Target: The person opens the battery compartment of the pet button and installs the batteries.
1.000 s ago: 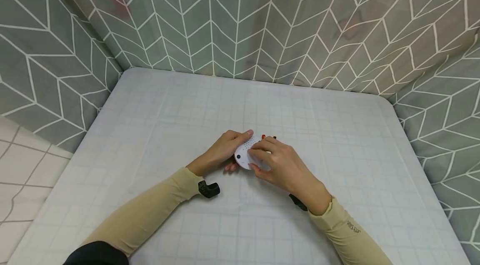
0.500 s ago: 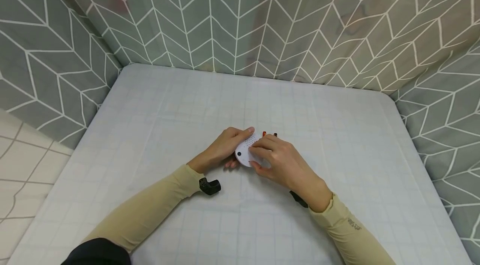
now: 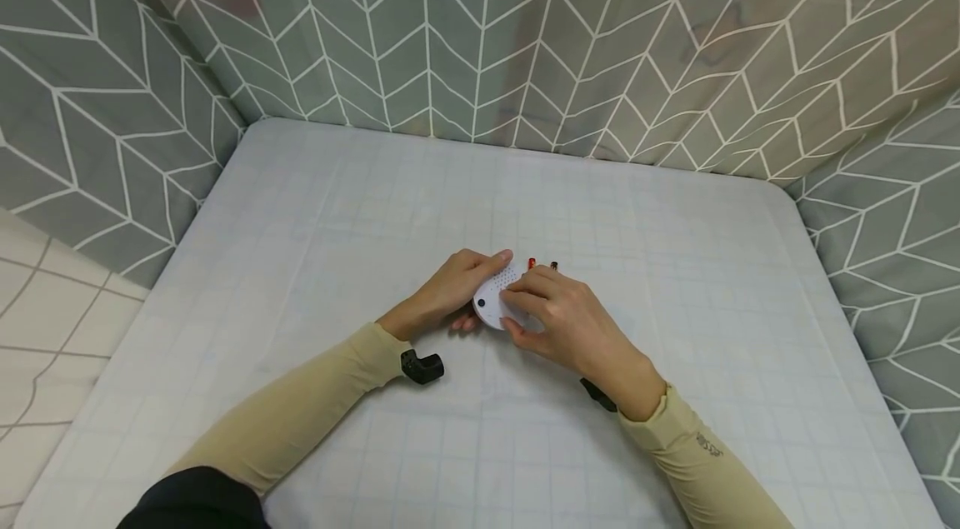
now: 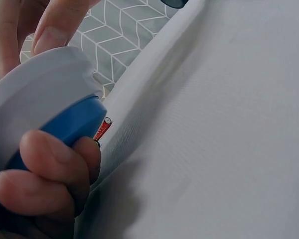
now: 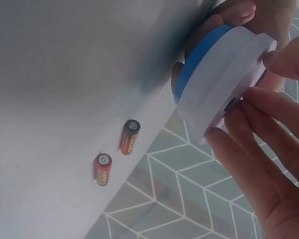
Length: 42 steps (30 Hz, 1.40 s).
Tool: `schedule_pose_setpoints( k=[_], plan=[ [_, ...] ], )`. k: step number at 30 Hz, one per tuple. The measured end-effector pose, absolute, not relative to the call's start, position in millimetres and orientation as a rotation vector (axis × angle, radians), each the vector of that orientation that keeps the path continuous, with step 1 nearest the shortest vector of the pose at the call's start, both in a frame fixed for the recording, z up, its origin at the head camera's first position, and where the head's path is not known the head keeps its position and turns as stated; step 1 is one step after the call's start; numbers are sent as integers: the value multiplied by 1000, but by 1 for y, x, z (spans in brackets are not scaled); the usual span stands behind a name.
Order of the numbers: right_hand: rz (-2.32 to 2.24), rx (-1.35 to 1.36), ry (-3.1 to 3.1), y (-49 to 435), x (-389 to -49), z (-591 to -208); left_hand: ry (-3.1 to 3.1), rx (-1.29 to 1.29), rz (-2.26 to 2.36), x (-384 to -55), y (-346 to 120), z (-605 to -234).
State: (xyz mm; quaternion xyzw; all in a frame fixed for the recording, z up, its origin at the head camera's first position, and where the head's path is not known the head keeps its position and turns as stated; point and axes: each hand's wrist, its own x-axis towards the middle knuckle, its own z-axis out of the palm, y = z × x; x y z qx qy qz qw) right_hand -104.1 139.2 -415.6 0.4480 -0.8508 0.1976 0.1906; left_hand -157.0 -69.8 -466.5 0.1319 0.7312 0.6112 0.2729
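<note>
A: Since one second ago, only a small shift of the whole head view, with the tabletop (image 3: pixel 375 204) now slightly higher in it.
B: And the round white device (image 3: pixel 491 312)?
A: Almost unchanged in place: over the middle part of the tabletop, with small holes and one black dot on the face, and a blue part beneath.
B: Held by which fingers?
A: By those of the left hand (image 3: pixel 459 282), curled round the blue underside, with the thumb at the upper edge.
B: And the right hand (image 3: pixel 564 316)?
A: With fingertips touching the face; whether truly gripping or only touching, cannot tell.
B: Anything further out?
A: Just beyond the right hand, on the tabletop, a red battery (image 5: pixel 103 169) and a black-ended battery (image 5: pixel 130 136), near each other but apart.
B: And around these?
A: Black wrist cameras (image 3: pixel 422 368), beige sleeves (image 3: pixel 292 404); behind the tabletop, a grey curtain (image 3: pixel 450 29) with white lines; to the left, pale tiles (image 3: pixel 45 379).
</note>
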Motion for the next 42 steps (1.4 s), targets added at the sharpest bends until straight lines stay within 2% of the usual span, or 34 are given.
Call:
schedule_pose_setpoints(
  k=[28, 42],
  plan=[
    [601, 1358, -2305, 142, -108, -421, 2002, 385, 1637, -159, -69, -470],
    [669, 1287, -2379, 144, -108, -416, 1959, 327, 1684, -157, -69, -469]
  ],
)
